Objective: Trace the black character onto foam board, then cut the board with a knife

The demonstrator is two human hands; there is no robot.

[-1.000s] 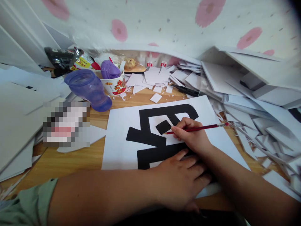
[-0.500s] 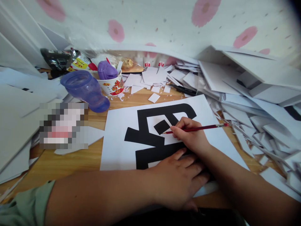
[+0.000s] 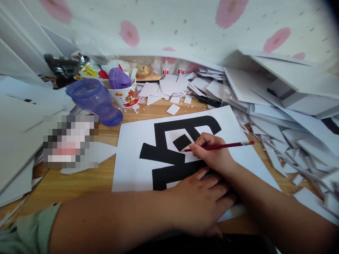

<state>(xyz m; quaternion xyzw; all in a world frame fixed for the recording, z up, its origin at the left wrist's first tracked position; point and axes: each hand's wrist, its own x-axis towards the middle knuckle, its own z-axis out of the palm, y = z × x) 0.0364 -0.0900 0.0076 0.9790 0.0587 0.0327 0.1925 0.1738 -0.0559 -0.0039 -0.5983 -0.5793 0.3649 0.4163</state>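
My right hand (image 3: 212, 150) grips a red pencil (image 3: 227, 145) between thumb and fingers. The pencil's tip is at the lower corner of a black square on a white sheet (image 3: 129, 155). Thick black strokes of a large character (image 3: 164, 158) cover the sheet. Below the right hand, my left hand (image 3: 201, 201) lies flat with fingers spread, resting on the sheet and hiding the lower part of the character. The right wrist passes close above the left fingertips.
A purple translucent cup (image 3: 97, 102) and a paper noodle bowl (image 3: 124, 95) holding a purple item stand at back left. White offcuts (image 3: 286, 141) pile up on the right, and a black cutter-like tool (image 3: 206, 100) lies behind the sheet. A pixelated object (image 3: 70, 141) lies left.
The view has shifted very slightly. The pencil tip has moved a little leftward and down along the black square's corner; the left hand stays put.
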